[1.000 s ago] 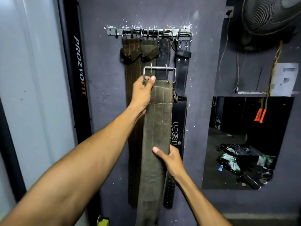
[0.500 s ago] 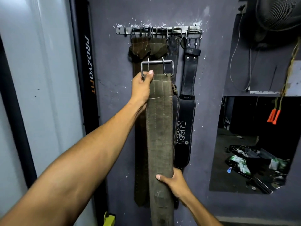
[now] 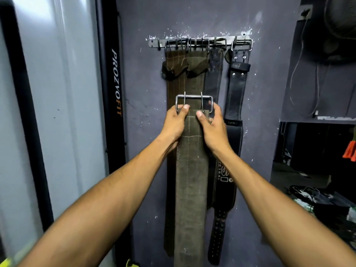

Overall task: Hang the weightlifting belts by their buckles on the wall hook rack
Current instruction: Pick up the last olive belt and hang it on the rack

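Observation:
An olive-green weightlifting belt [image 3: 190, 180] hangs down in front of me, its steel buckle [image 3: 194, 98] raised well below the wall hook rack [image 3: 200, 42]. My left hand [image 3: 176, 124] grips the belt's top left corner just under the buckle. On the top right corner my right hand [image 3: 212, 126] holds it too, fingers around the buckle's right side. Brown and olive belts [image 3: 178, 64] hang by their buckles from the rack's left hooks. A dark belt [image 3: 214, 72] and a black leather belt [image 3: 238, 87] hang further right.
A black vertical post marked PROZVOFIT [image 3: 115, 83] stands left of the rack, beside a pale wall panel [image 3: 63, 112]. To the right is a dark opening [image 3: 317, 170] with clutter on its floor, orange handles [image 3: 349, 151] and a fan [image 3: 341, 20] above.
My right hand left the belt's lower part and came up to grip the top right corner by the buckle. The view has moved closer to the wall.

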`<state>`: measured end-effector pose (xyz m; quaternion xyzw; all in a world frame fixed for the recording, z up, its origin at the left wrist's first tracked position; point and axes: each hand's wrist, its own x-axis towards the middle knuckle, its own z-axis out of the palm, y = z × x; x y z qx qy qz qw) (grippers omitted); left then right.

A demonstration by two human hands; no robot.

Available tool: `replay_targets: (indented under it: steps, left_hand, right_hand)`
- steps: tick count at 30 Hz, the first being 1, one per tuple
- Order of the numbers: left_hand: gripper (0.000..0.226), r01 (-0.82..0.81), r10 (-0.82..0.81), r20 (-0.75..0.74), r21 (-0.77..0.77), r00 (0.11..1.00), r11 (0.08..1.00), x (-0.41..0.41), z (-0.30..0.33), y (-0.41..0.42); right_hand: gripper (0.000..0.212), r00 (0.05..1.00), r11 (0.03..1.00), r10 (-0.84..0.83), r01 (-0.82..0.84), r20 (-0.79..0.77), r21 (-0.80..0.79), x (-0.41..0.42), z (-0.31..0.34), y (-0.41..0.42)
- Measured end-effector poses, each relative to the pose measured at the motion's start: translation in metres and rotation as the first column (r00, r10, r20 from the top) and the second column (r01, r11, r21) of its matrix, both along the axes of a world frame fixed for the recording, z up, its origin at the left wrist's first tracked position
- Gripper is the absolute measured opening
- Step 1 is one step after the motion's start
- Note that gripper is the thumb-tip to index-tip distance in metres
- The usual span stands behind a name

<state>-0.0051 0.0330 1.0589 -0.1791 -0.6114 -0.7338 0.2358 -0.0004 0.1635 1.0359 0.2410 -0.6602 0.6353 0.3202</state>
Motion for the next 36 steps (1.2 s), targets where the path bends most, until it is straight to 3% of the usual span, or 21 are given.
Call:
replay_targets:
  steps: [4, 8, 11, 16, 20, 27, 32, 36]
  left_hand:
    - [0.032, -0.03, 0.029, -0.031, -0.008, 0.999, 1.0, -0.015, 0.013, -0.016]
    - [0.044, -0.137, 0.127, -0.233, -0.025, 0.964, 0.99, -0.037, 0.022, -0.041]
    - [0.062, -0.203, 0.152, -0.353, -0.112, 0.923, 0.973, -0.065, 0.024, -0.066]
    - [0.08, -0.304, 0.203, -0.411, -0.198, 0.889, 0.932, -0.127, 0.073, -0.115]
    - [0.079, -0.367, 0.245, -0.465, -0.191, 0.851, 0.911, -0.177, 0.143, -0.153]
    - [0.078, -0.337, 0.202, -0.444, -0.249, 0.873, 0.908, -0.249, 0.228, -0.187]
    - [0.056, -0.318, 0.146, -0.454, -0.329, 0.879, 0.889, -0.275, 0.236, -0.189]
    - [0.054, -0.198, 0.08, -0.476, -0.203, 0.876, 0.959, -0.286, 0.204, -0.184]
  right_hand:
    - [0.048, 0.997, 0.998, -0.043, 0.04, -0.07, -0.048, -0.028, 0.013, -0.021]
    - [0.059, 0.99, 0.986, 0.041, -0.062, -0.132, -0.155, -0.066, 0.033, -0.05]
    - [0.059, 0.976, 0.988, 0.043, -0.074, -0.213, -0.139, -0.101, 0.057, -0.075]
    - [0.06, 0.957, 0.997, -0.025, 0.003, -0.289, -0.077, -0.157, 0.12, -0.117]
    - [0.064, 0.922, 0.973, -0.216, 0.23, -0.322, 0.007, -0.191, 0.187, -0.145]
    - [0.056, 0.882, 0.926, -0.338, 0.374, -0.33, 0.051, -0.244, 0.266, -0.179]
    - [0.035, 0.867, 0.876, -0.42, 0.464, -0.269, 0.127, -0.268, 0.272, -0.181]
    - [0.054, 0.824, 0.836, -0.466, 0.529, -0.321, 0.144, -0.272, 0.243, -0.182]
